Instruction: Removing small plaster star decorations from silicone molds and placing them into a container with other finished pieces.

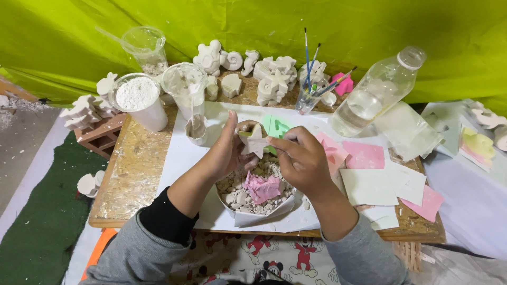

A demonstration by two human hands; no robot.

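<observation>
Head view: the left hand (228,150) and right hand (301,161) both pinch a white plaster star (254,142), half out of a green mould (271,150), above a bowl (248,216) of plaster scraps. The wooden counter (134,174) carries plaster figures (274,79), a cup of powder (140,100) and a clear bottle (377,92), against a lime-green backdrop (253,24).

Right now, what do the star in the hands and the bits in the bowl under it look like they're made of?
The star, held by both hands, looks like cast plaster: matte, off-white, chalky, with soft edges. The bits in the white bowl look like broken plaster too, the same dull pale colour in rough chunks. The pink piece among them looks soft, possibly silicone.
</observation>
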